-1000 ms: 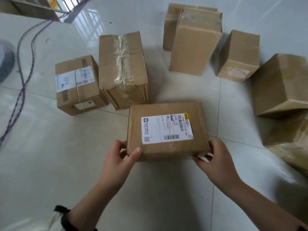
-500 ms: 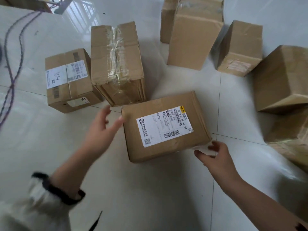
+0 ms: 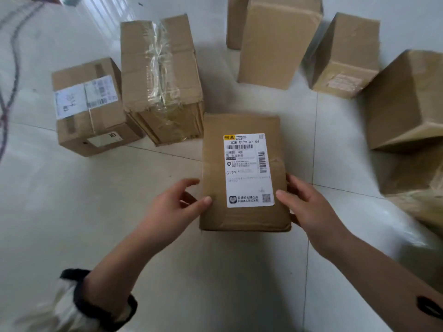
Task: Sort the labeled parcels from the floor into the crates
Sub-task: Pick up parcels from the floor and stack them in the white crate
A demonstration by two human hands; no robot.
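parcel (image 3: 244, 178) w/ the c179 label (image 3: 248, 171) is centre of view, label up, long side running away from you. cannot tell if it's clear of the floor (image 3: 96, 212). your left hand (image 3: 172, 207) clamps the left edge, thumb on top, fingers round the side. right hand (image 3: 309, 207) does likewise on the right edge, thumb tip at the label's corner. both grips sit near the close end, so the far end may dip: move hands toward mid-length or get fingers under before lifting. keep thumbs off the code.

surroundings: taped box (image 3: 160, 77) and small labeled box (image 3: 88, 104) front-left, tall box (image 3: 275, 39) ahead, large box (image 3: 407, 99) at right, all near but apart from yours. cable (image 3: 9, 80) far left, trip risk. no crates in view, so locate one before carrying.
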